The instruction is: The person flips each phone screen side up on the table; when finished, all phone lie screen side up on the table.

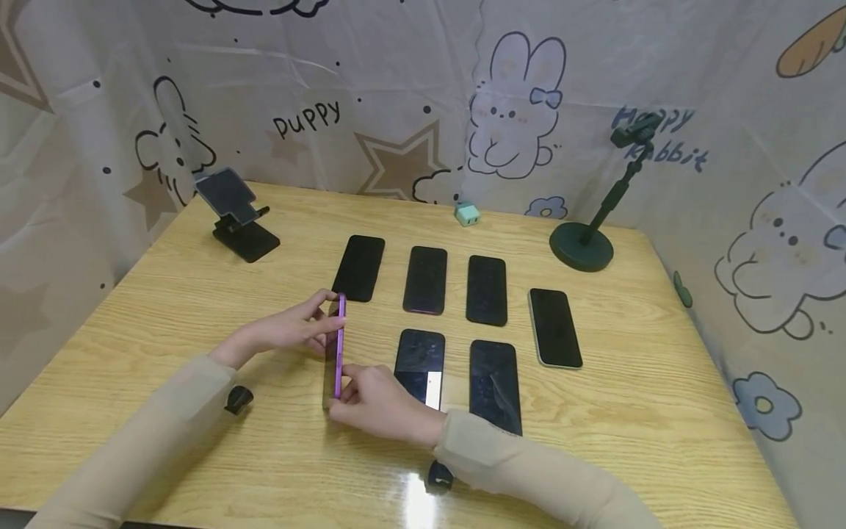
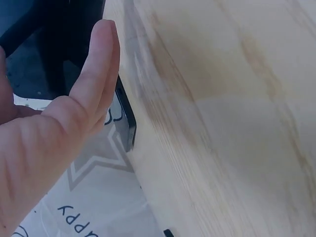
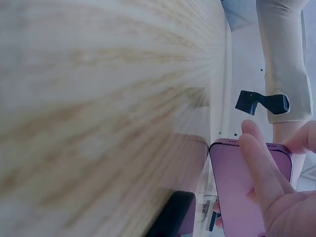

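A purple phone (image 1: 341, 345) stands on its long edge on the wooden table, its purple side frame facing up. My left hand (image 1: 297, 323) holds its far end, with one finger at the corner and another across the frame. At the near end, my right hand (image 1: 383, 404) pinches the phone between thumb and fingers. The phone's purple back (image 3: 232, 187) fills the lower right of the right wrist view, with fingers (image 3: 261, 168) across it. In the left wrist view, the dark screen side (image 2: 34, 84) shows behind the left hand (image 2: 59, 118).
Several dark phones lie flat, among them one beyond the left hand (image 1: 359, 268) and a silver-edged one (image 1: 555, 328) at right. A folding phone stand (image 1: 246, 236), a mint charger plug (image 1: 468, 215) and a round-based dark green stand (image 1: 581, 247) stand toward the back.
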A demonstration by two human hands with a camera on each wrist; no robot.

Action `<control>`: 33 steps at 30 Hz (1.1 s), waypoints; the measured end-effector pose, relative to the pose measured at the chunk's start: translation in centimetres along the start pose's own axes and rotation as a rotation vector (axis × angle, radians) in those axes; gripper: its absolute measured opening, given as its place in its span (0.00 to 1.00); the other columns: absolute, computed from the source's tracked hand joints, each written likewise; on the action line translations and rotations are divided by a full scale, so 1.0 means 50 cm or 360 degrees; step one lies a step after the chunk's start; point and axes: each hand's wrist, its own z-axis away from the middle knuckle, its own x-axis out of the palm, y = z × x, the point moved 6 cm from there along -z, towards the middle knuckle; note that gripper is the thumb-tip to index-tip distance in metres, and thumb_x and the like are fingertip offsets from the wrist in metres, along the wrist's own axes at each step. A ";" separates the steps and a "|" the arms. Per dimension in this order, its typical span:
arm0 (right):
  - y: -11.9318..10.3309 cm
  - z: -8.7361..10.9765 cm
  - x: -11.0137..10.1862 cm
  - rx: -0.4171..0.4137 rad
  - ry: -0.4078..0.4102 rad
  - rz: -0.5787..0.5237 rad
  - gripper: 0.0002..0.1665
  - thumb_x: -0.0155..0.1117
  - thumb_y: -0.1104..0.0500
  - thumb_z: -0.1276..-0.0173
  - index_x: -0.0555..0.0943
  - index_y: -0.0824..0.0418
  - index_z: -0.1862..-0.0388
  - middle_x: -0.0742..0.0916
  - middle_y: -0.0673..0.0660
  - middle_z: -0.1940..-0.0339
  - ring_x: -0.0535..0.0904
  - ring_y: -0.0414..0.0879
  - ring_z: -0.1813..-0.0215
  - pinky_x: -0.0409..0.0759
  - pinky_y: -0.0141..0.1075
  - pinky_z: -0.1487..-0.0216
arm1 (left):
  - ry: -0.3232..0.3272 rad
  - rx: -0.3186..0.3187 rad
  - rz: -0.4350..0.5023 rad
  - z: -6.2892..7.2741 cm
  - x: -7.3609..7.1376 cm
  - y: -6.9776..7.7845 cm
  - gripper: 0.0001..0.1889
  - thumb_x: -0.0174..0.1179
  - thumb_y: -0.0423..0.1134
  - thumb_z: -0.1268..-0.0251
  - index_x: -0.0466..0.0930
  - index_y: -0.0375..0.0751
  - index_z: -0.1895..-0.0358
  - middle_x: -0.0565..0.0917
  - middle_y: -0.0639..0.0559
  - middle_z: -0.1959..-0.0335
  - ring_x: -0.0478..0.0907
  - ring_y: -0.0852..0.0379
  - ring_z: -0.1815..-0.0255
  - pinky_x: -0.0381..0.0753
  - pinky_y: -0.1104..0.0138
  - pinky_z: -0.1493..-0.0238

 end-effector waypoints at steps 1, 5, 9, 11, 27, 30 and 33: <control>0.000 0.001 -0.001 -0.0001 0.0002 0.0003 0.16 0.63 0.64 0.40 0.79 0.68 0.53 0.87 0.52 0.73 0.76 0.28 0.75 0.77 0.21 0.73 | -0.0005 -0.0005 0.0002 0.001 -0.001 -0.001 0.32 0.48 0.51 0.26 0.46 0.37 0.32 0.74 0.34 0.56 0.81 0.50 0.60 0.83 0.59 0.54; -0.002 0.004 -0.004 -0.0022 0.0015 0.0015 0.17 0.62 0.64 0.39 0.78 0.68 0.51 0.87 0.53 0.72 0.76 0.27 0.75 0.76 0.21 0.73 | -0.0002 0.0001 0.0010 0.003 -0.006 -0.004 0.32 0.49 0.49 0.26 0.46 0.36 0.31 0.73 0.33 0.55 0.82 0.50 0.61 0.83 0.59 0.55; 0.000 0.004 -0.004 0.0014 0.0009 -0.0031 0.19 0.64 0.63 0.38 0.77 0.68 0.49 0.87 0.53 0.71 0.77 0.27 0.74 0.77 0.21 0.72 | 0.0030 0.0022 -0.0009 0.005 -0.011 -0.007 0.31 0.51 0.46 0.27 0.48 0.35 0.31 0.72 0.34 0.56 0.82 0.51 0.63 0.84 0.58 0.57; 0.002 0.004 -0.004 0.0049 0.0000 -0.0065 0.20 0.65 0.63 0.38 0.76 0.68 0.48 0.86 0.52 0.70 0.77 0.28 0.73 0.77 0.22 0.71 | 0.0048 0.0024 -0.0023 0.006 -0.014 -0.009 0.31 0.53 0.45 0.27 0.50 0.35 0.31 0.72 0.35 0.57 0.82 0.52 0.64 0.84 0.58 0.58; 0.029 -0.005 -0.006 0.0172 0.0022 0.0020 0.16 0.71 0.63 0.41 0.79 0.68 0.57 0.85 0.50 0.78 0.74 0.29 0.79 0.73 0.22 0.76 | 0.0256 0.0017 -0.0189 0.015 -0.038 -0.023 0.28 0.58 0.36 0.32 0.63 0.37 0.31 0.73 0.38 0.62 0.78 0.55 0.75 0.83 0.64 0.69; 0.034 -0.007 -0.001 0.0185 0.0005 0.0042 0.14 0.71 0.63 0.42 0.79 0.67 0.60 0.84 0.49 0.80 0.72 0.29 0.81 0.71 0.22 0.79 | 0.0275 -0.0014 -0.0223 0.015 -0.038 -0.026 0.28 0.58 0.35 0.32 0.63 0.37 0.30 0.73 0.38 0.61 0.78 0.55 0.74 0.83 0.65 0.69; 0.039 -0.009 0.002 0.0204 -0.0010 0.0059 0.11 0.71 0.64 0.42 0.79 0.66 0.63 0.83 0.48 0.81 0.72 0.30 0.81 0.70 0.23 0.79 | 0.0285 -0.0036 -0.0247 0.015 -0.037 -0.028 0.27 0.57 0.33 0.32 0.64 0.39 0.30 0.73 0.38 0.61 0.77 0.55 0.73 0.83 0.65 0.69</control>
